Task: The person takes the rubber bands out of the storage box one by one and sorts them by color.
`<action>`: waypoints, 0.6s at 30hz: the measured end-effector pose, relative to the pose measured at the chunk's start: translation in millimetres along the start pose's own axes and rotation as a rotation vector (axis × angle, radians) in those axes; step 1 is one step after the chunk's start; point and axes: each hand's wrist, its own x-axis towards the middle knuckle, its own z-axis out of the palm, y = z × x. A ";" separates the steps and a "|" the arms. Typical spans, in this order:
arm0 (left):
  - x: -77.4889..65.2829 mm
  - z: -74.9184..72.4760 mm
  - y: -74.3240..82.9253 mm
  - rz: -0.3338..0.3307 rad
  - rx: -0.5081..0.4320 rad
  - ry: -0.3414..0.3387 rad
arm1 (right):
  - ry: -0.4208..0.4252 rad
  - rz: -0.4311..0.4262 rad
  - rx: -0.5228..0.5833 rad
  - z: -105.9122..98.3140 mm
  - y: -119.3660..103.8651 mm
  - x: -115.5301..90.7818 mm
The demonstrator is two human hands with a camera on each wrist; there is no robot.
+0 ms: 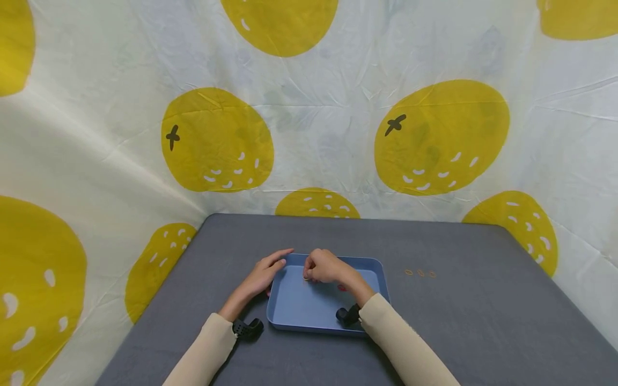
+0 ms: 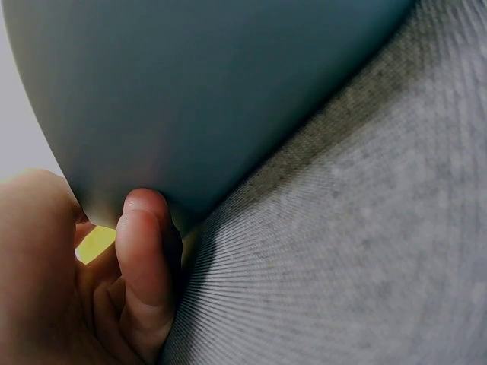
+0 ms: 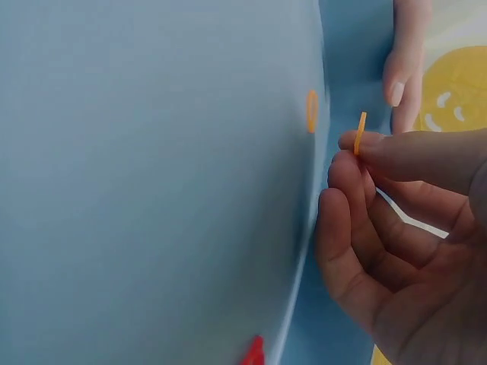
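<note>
Pinching a thin orange loop [image 3: 361, 125], rubber perhaps but too small to tell, my right hand [image 1: 327, 266] is over the shallow blue tray [image 1: 299, 308]; I'd expect light springiness, best nipped at one edge. My outstretched left hand [image 1: 263, 276] touches the tray.

One tray [image 1: 299, 308], two hands [image 1: 260, 276] [image 1: 325, 266], two wrist cameras [image 1: 248, 329] [image 1: 346, 316], one red item [image 1: 341, 288]. Five orange loops [image 1: 420, 273]: three right, one pinched, one in tray.
</note>
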 end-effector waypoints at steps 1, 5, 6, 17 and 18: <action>0.2 -0.1 0.0 0.000 -0.003 -0.001 | 0.000 -0.001 0.002 -1.0 -0.4 -0.7; 0.1 -0.4 -0.3 0.005 -0.015 -0.001 | 0.002 -0.001 0.019 -6.0 -1.7 -4.2; -0.1 -0.4 -0.4 0.006 -0.016 0.000 | 0.005 0.003 0.020 -7.2 -1.9 -5.1; -2.8 0.5 -1.6 -0.004 -0.017 0.009 | 0.032 -0.011 0.024 -27.7 -1.8 -24.8; -2.9 0.4 -1.5 -0.003 -0.018 0.007 | 0.033 -0.017 0.020 -29.8 -0.7 -27.3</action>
